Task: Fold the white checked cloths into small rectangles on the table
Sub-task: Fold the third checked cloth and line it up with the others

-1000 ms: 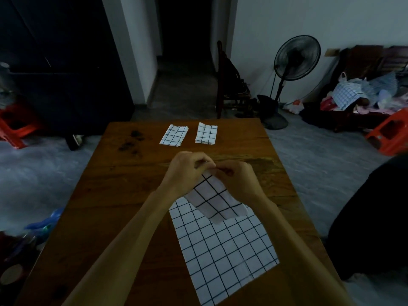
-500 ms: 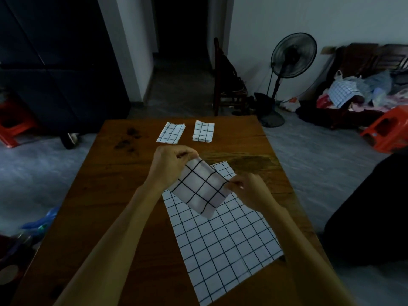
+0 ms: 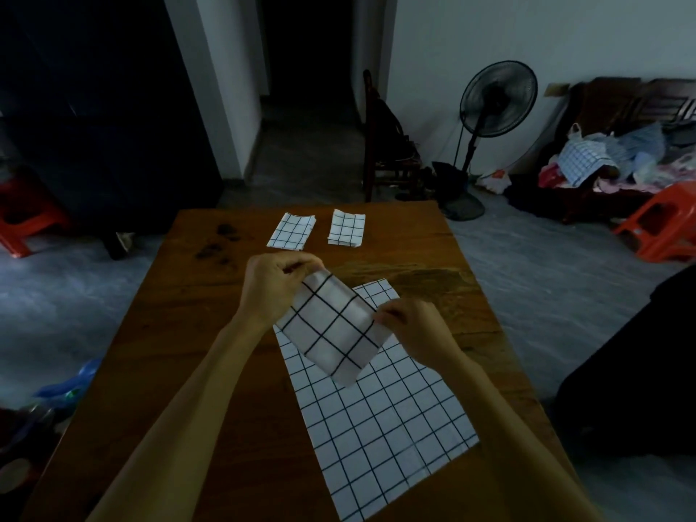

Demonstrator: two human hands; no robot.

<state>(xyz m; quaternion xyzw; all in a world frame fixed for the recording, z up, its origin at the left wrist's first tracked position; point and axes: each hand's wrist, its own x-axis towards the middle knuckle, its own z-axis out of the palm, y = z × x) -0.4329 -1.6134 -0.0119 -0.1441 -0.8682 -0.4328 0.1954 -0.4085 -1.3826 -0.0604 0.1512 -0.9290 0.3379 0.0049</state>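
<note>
I hold a partly folded white checked cloth (image 3: 331,329) in the air above the wooden table (image 3: 180,333). My left hand (image 3: 271,284) pinches its upper left corner. My right hand (image 3: 410,325) pinches its right corner. Beneath it a larger white checked cloth (image 3: 384,427) lies spread flat on the table, reaching toward the near right edge. Two small folded checked rectangles lie side by side at the far end, the left one (image 3: 290,231) and the right one (image 3: 346,227).
Dark stains (image 3: 218,243) mark the far left of the tabletop. Behind the table stand a wooden chair (image 3: 384,145) and a black fan (image 3: 489,107). Orange stools (image 3: 666,220) and a pile of clothes (image 3: 602,156) sit at the right.
My hands have drawn apart, the right one moving down and to the right, so the held cloth is now stretched out between them. The flat cloth and folded pieces have not moved.
</note>
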